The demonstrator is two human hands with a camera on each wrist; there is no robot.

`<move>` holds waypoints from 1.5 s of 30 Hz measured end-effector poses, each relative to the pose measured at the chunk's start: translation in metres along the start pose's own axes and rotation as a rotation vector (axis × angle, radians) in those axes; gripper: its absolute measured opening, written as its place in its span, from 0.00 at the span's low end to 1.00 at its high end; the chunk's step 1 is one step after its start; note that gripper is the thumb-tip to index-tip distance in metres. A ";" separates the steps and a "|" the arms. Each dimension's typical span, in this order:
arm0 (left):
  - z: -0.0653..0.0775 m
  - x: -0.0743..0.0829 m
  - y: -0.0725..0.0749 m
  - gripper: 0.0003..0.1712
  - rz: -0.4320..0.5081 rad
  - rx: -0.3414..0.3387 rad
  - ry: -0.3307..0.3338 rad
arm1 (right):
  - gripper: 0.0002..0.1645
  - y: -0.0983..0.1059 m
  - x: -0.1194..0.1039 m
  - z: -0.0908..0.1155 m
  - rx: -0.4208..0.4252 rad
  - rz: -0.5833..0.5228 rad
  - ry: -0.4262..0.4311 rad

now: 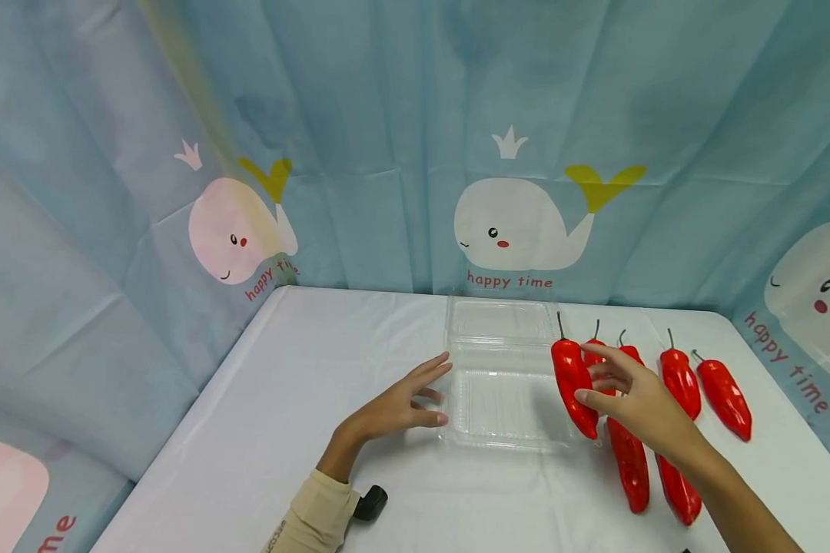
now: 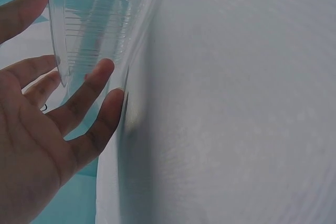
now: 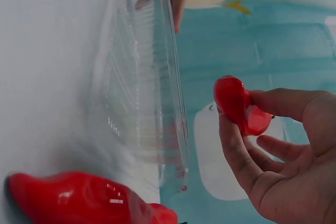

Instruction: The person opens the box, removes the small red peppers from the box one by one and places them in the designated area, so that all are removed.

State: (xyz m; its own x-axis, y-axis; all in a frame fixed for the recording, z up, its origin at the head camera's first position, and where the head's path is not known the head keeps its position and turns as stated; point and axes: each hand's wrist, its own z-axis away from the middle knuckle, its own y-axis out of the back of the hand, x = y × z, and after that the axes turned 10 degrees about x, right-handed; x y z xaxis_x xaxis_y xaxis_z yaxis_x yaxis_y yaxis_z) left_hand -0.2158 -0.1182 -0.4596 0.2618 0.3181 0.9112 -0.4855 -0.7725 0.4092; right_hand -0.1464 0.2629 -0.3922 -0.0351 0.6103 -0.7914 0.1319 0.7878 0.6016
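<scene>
A red chili pepper (image 1: 572,388) with a dark stem is pinched between the thumb and fingers of my right hand (image 1: 629,392), above the right edge of a clear plastic box (image 1: 501,407). The box lies with its lid (image 1: 501,321) folded back toward the curtain. My left hand (image 1: 401,403) is at the box's left side, fingers spread and fairly straight. In the left wrist view, fingertips (image 2: 107,69) touch the box wall. The right wrist view shows the held pepper (image 3: 241,106) nearly end-on, off the table.
Several more red peppers lie right of the box, among them one far right (image 1: 726,399) and one nearer the front (image 1: 629,465). A white cloth covers the table (image 1: 283,384). Behind it hangs a blue curtain (image 1: 387,153) with whale prints. A black object (image 1: 371,503) sits by the left sleeve.
</scene>
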 end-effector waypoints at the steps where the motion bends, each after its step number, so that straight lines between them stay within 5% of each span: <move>1: 0.000 0.000 0.000 0.53 -0.001 0.002 -0.001 | 0.50 0.001 0.002 0.001 0.005 0.003 -0.003; 45: 0.000 -0.003 0.001 0.52 0.022 -0.006 0.003 | 0.60 0.064 0.088 0.039 0.103 0.147 -0.352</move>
State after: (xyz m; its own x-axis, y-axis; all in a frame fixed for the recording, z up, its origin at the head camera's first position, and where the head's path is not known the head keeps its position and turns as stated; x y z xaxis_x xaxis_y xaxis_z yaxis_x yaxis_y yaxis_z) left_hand -0.2168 -0.1196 -0.4620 0.2487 0.3028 0.9201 -0.4960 -0.7761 0.3895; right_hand -0.1021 0.3644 -0.4277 0.3310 0.6358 -0.6973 0.2093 0.6711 0.7112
